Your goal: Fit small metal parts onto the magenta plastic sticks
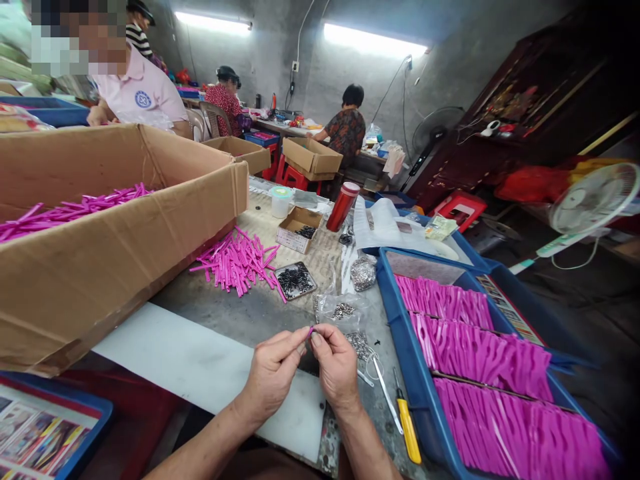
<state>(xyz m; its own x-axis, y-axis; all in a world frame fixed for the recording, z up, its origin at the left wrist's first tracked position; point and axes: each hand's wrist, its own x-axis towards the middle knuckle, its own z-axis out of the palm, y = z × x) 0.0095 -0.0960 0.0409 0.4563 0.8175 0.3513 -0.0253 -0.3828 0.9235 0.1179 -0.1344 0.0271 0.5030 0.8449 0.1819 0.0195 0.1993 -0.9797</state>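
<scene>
My left hand and my right hand meet over the table's near edge, thumbs and fingertips pinched together. Between them shows a bit of a small magenta plastic piece; most of it is hidden by my fingers. Just beyond my hands lie clear bags of small metal parts. A pile of magenta plastic strips is spread farther off to the left. Beside that pile sits a small tray of black parts. A yellow-handled screwdriver and white tweezers rest to the right of my right hand.
A large cardboard box of magenta strips stands at left. On the right, a blue crate holds rows of magenta pieces. Farther back are a small carton, a red cylinder and a lidded tub. Several people sit at other tables.
</scene>
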